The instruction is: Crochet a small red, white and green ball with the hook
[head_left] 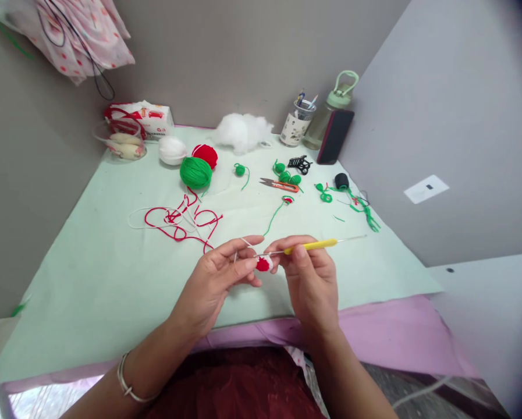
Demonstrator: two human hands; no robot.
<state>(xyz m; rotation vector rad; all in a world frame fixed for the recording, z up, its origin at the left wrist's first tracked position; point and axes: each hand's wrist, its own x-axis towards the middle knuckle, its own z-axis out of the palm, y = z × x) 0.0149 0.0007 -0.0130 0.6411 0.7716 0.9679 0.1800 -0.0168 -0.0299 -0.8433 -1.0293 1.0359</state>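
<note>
Between thumb and fingers, my left hand (pixel 219 270) pinches a small round crochet piece (pixel 263 264), red in the middle with a white edge. A strand of white yarn (pixel 247 242) runs over my left index finger. My right hand (pixel 309 270) grips a crochet hook (pixel 315 245) by its yellow handle. The hook's metal tip meets the white edge of the piece; whether it is through a stitch I cannot tell. Just beyond my hands lies a small red, white and green crocheted piece (pixel 288 200) with a green tail.
Loose red yarn (pixel 177 233) tangles with white at the left. Behind it sit green (pixel 195 173), red (pixel 207 155) and white (pixel 172 151) yarn balls. Orange thread snips (pixel 282 185) lie mid-table. White stuffing (pixel 243 131), a pen cup (pixel 296 125), a bottle (pixel 326 116) and a phone (pixel 336 137) stand at the back.
</note>
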